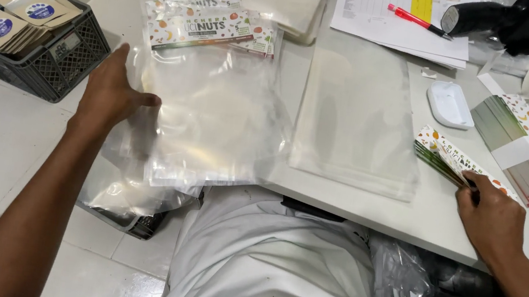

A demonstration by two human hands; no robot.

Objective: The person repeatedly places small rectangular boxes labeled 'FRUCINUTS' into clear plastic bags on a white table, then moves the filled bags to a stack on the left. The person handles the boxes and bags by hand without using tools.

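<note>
Left hand [108,90] rests flat on the stack of clear bags [211,111] already topped with printed header cards (several done). Right hand [490,216] pinches one card from the loose card pile [443,158]; an unfilled bag stack [353,119] lies between.

A single head camera looks steeply down from above the person's lap, facing forward across the table [432,221]. It sits close: both forearms run in from the bottom corners. The left hand [108,90] lies left of centre, the right hand [493,219] near the right edge. Beyond the hands the view reaches the table's far clutter; left of the left hand, a crate [50,66] on the floor.
</note>
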